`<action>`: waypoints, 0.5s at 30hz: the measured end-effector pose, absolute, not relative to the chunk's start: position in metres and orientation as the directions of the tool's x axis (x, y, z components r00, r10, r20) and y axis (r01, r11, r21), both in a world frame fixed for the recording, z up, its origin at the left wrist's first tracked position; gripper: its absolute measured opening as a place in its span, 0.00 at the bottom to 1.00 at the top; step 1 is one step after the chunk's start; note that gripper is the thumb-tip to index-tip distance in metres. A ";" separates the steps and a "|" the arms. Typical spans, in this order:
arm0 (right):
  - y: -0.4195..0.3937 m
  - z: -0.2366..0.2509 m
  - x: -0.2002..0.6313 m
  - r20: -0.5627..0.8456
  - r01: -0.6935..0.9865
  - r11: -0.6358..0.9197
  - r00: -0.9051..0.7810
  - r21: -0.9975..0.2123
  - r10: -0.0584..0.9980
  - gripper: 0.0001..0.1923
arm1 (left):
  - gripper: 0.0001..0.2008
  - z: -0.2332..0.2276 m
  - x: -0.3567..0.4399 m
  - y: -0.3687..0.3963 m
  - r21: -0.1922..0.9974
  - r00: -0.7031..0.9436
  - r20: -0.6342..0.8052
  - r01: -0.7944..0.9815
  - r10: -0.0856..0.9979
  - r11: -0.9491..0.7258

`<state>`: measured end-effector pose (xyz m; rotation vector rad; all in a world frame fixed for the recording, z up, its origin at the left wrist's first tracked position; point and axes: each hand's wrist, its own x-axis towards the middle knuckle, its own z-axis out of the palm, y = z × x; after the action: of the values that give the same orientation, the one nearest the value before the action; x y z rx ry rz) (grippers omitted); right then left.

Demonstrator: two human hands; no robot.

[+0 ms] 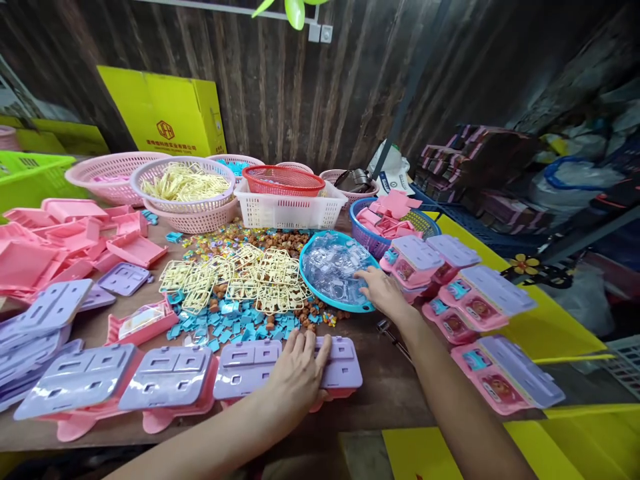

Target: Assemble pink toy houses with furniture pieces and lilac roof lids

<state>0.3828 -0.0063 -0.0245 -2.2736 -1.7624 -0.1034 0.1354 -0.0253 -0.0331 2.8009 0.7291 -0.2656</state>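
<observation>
My left hand (303,363) lies over the right end of a pink plastic toy box with a purple lid (345,363). Its fingers bend across the lid and the thumb is at the near side. My right hand (381,288) reaches over the rim of a turquoise basket (313,293), fingers slightly apart, the tips touching clear plastic pieces (335,263). No piece shows lifted in it. To the left, in the same row, stand more pink boxes with purple lids (167,380). Behind them are small blue plastic pieces (240,323) and cream plastic frames (273,280).
Pink trays (75,233) and purple lids (50,310) pile up at left. Finished-looking pink boxes (500,373) stand at right beside yellow cardboard (560,327). Baskets, including a white one (290,212), line the back. A metal tool (393,337) lies near my right forearm.
</observation>
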 end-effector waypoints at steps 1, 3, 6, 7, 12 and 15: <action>-0.004 -0.025 0.385 0.197 0.964 -0.209 0.239 -0.161 0.951 0.16 | 0.43 -0.033 0.136 -0.026 0.177 0.859 -0.234 0.499 0.456 -0.848; -0.004 -0.026 0.388 0.173 0.973 -0.155 0.185 -0.173 0.967 0.16 | 0.43 -0.032 0.135 -0.027 0.173 0.865 -0.223 0.489 0.450 -0.855; -0.007 -0.028 0.390 0.152 0.971 -0.084 0.120 -0.223 0.981 0.14 | 0.48 -0.028 0.134 -0.025 0.194 0.888 -0.199 0.450 0.415 -0.871; -0.008 -0.028 0.391 0.151 0.967 -0.073 0.112 -0.246 0.982 0.13 | 0.48 -0.025 0.135 -0.022 0.212 0.900 -0.187 0.429 0.394 -0.878; -0.010 -0.027 0.394 0.198 0.915 -0.067 0.157 -0.397 0.967 0.07 | 0.25 -0.002 0.170 0.015 0.284 0.901 -0.029 0.422 0.432 -0.861; -0.017 -0.022 0.397 0.244 0.849 -0.096 0.255 -0.520 0.935 0.05 | 0.18 0.004 0.206 0.049 0.288 0.905 0.005 0.406 0.425 -0.868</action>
<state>0.3967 -0.0172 -0.0221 -1.9626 -1.6139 0.1982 0.2061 0.0491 0.0044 2.7878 0.6205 0.0983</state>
